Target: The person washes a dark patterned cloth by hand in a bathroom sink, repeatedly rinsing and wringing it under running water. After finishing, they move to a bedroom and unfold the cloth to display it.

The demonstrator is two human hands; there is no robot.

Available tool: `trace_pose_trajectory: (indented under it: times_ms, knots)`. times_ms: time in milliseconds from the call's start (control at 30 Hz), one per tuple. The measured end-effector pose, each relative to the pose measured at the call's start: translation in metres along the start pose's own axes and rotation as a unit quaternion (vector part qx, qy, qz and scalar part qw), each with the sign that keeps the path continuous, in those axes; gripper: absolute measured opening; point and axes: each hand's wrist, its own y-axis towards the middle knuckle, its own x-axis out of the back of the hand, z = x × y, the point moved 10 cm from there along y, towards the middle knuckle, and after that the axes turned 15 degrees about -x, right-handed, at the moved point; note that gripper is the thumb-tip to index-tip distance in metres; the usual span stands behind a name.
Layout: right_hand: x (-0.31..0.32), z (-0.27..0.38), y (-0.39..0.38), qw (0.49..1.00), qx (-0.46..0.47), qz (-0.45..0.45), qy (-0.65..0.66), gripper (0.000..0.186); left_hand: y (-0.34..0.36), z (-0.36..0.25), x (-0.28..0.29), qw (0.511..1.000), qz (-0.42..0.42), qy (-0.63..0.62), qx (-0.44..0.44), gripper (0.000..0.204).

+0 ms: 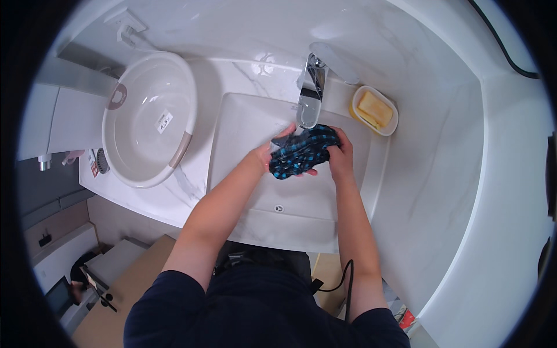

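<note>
A bunched dark cloth with blue dots and checks looks wet and hangs just under the spout of the chrome faucet, over the white sink. My left hand holds it from the left, with the palm partly beneath and most fingers hidden by the fabric. From the right, my right hand grips the cloth's edge, its fingers curled round the folds. A pale streak, apparently water, shows where spout and cloth meet. What garment or item the cloth is, I cannot tell.
A large white plastic basin stands on the marbled counter left of the sink. Right of the faucet sits a soap dish holding a yellow soap bar. A plugged socket is on the back wall. Another person appears far left.
</note>
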Motion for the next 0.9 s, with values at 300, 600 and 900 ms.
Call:
trace_pose_trajectory:
  times_ms: [300, 600, 900]
  knots:
    - [-0.076, -0.063, -0.01, 0.908, -0.299, 0.152, 0.25, 0.057, -0.03, -0.061, -0.027, 0.474, -0.007, 0.862, -0.18, 0.077]
    - [-0.056, -0.034, 0.009, 0.99, -0.081, -0.011, 0.119, 0.019, -0.057, -0.054, 0.025, 0.854, -0.2, 0.386, -0.287, 0.062]
    - [-0.11, 0.067, -0.093, 0.916, 0.317, -0.107, -0.223, 0.023, 0.008, -0.016, 0.037, 0.984, -0.133, -0.07, -0.091, 0.072]
